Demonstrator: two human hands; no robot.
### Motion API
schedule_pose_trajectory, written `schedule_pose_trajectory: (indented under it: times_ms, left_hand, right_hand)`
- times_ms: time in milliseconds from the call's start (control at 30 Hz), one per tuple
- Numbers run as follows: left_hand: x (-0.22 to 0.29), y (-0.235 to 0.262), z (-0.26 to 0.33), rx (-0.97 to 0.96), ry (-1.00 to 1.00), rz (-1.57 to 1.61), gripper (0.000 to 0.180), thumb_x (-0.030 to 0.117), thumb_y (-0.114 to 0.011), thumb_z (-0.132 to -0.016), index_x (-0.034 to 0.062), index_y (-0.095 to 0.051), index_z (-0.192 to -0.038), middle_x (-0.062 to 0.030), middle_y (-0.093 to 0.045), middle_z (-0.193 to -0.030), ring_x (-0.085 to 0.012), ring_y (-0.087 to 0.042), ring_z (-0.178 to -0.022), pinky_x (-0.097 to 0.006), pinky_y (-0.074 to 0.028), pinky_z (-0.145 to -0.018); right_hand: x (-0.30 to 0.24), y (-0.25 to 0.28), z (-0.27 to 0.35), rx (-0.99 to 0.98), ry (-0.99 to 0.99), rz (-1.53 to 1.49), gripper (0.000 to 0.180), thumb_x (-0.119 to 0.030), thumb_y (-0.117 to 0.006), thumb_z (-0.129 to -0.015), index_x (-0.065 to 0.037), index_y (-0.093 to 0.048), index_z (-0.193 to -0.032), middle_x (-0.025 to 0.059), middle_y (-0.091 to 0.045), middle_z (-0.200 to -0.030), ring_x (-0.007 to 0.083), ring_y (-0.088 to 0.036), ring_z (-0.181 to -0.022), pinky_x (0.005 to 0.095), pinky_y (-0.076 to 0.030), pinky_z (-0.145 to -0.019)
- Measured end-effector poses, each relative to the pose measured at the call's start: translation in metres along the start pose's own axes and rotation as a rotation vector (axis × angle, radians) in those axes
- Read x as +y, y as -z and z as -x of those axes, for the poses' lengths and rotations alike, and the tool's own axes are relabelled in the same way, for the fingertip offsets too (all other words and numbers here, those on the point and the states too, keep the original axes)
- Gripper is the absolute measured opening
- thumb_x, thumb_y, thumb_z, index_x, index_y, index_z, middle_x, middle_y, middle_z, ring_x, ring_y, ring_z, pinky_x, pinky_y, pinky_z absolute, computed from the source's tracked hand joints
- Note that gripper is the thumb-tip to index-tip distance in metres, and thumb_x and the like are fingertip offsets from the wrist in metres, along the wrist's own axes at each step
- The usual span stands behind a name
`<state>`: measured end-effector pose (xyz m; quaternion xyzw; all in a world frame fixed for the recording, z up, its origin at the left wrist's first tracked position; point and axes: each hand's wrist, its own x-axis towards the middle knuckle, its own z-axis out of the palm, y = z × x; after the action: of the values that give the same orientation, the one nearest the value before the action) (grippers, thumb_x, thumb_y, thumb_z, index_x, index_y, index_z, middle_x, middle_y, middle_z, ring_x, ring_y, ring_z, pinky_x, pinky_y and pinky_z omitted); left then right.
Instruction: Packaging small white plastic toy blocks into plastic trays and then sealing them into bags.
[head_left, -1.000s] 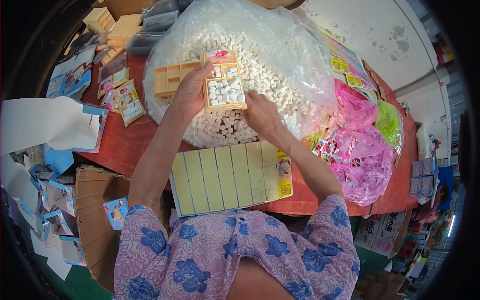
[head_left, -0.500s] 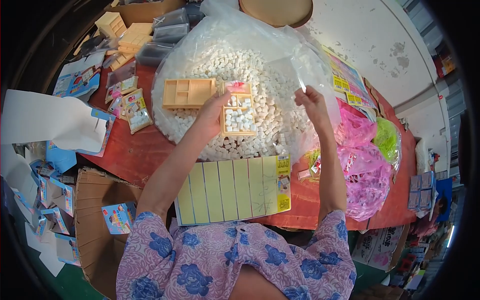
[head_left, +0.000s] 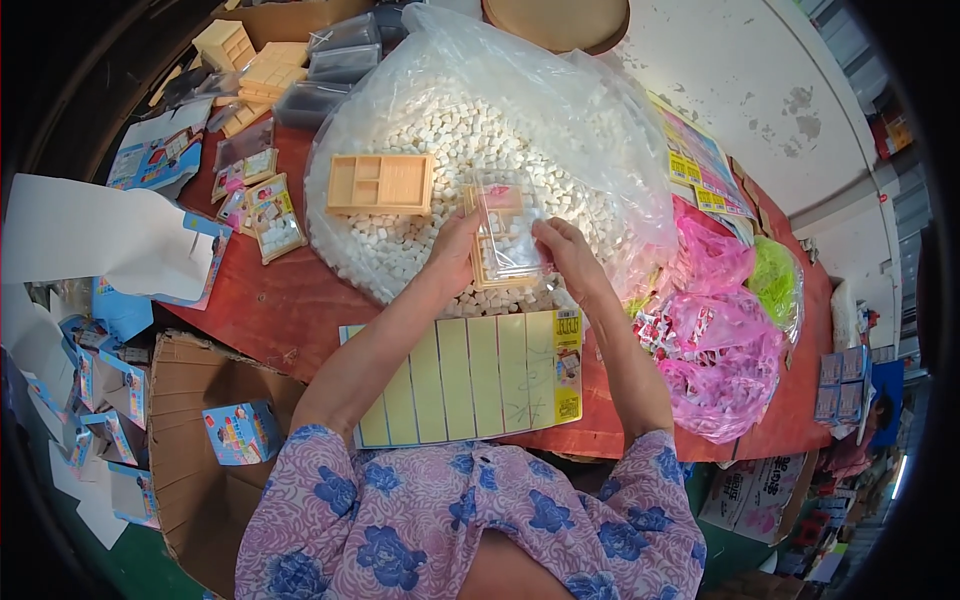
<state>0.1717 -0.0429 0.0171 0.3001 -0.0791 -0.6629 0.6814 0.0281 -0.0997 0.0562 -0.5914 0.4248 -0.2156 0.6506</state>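
Observation:
Over the pile of small white cubes, both my hands hold a tan compartment tray with white cubes and a pink-red piece in it. My left hand grips the tray's left side. A clear plastic cover lies over the tray, slightly askew to it. My right hand is closed on the cover's right edge, thumb on top. Left of my hands, a second tan tray rests on the cubes with bare compartments.
A large clear plastic bag surrounds the cubes. Filled trays lie left on the red table. Pink bags sit at right, a yellow ruled card in front. A cardboard carton stands lower left.
My right hand has come down and left from the upper right to the tray. The clear cover now lies over the tray, which has shifted slightly right with my left hand.

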Motion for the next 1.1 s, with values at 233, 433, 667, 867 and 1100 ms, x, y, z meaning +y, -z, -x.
schedule_pose_trajectory:
  times_ms: [233, 433, 667, 867, 1100]
  left_hand:
    - [-0.002, 0.004, 0.0, -0.055, 0.048, 0.154, 0.033, 0.026, -0.042, -0.085, 0.0035, -0.041, -0.109, -0.0102, -0.05, -0.102, -0.0205, -0.054, -0.087, -0.035, -0.048, -0.072]
    - [-0.003, -0.003, 0.006, -0.04, -0.09, -0.062, 0.029, 0.014, -0.044, -0.082, 0.0013, -0.041, -0.108, -0.0104, -0.052, -0.1, -0.0201, -0.054, -0.087, -0.033, -0.047, -0.074]
    - [0.003, 0.005, -0.008, 0.0, -0.087, -0.131, 0.031, 0.005, -0.043, -0.075, -0.0015, -0.043, -0.105, -0.0125, -0.053, -0.097, -0.0219, -0.055, -0.085, -0.035, -0.048, -0.073]
    - [0.012, 0.016, -0.014, 0.023, -0.108, 0.017, 0.033, 0.005, -0.043, -0.073, -0.0032, -0.043, -0.105, -0.0149, -0.052, -0.098, -0.025, -0.055, -0.087, -0.037, -0.048, -0.073]
    - [0.015, -0.005, 0.001, 0.027, -0.106, -0.002, 0.029, 0.001, -0.044, -0.074, 0.001, -0.039, -0.103, -0.01, -0.052, -0.09, -0.0218, -0.056, -0.081, -0.033, -0.05, -0.066]
  right_hand:
    - [0.005, -0.004, 0.0, 0.019, -0.048, 0.219, 0.029, -0.032, -0.047, -0.079, -0.007, -0.042, -0.067, -0.001, -0.04, -0.054, 0.006, -0.034, -0.042, 0.02, -0.027, -0.035]
    - [0.023, -0.001, -0.004, 0.003, 0.058, 0.345, 0.031, -0.037, -0.046, -0.079, -0.007, -0.043, -0.069, -0.0019, -0.039, -0.054, 0.0059, -0.034, -0.042, 0.019, -0.027, -0.037]
    - [0.01, 0.002, -0.009, -0.051, -0.026, -0.083, 0.022, -0.028, -0.05, -0.081, -0.006, -0.047, -0.078, -0.0029, -0.04, -0.059, 0.0045, -0.037, -0.046, 0.0171, -0.033, -0.042]
    - [0.022, 0.017, -0.013, -0.212, -0.022, -0.361, 0.016, -0.015, -0.053, -0.079, -0.004, -0.051, -0.091, -0.0015, -0.049, -0.069, 0.0051, -0.049, -0.056, 0.0178, -0.043, -0.049]
    - [0.021, 0.01, -0.009, -0.157, -0.014, -0.195, 0.017, -0.01, -0.054, -0.077, -0.003, -0.051, -0.093, 0.0008, -0.054, -0.076, 0.0054, -0.05, -0.057, 0.0167, -0.043, -0.05]
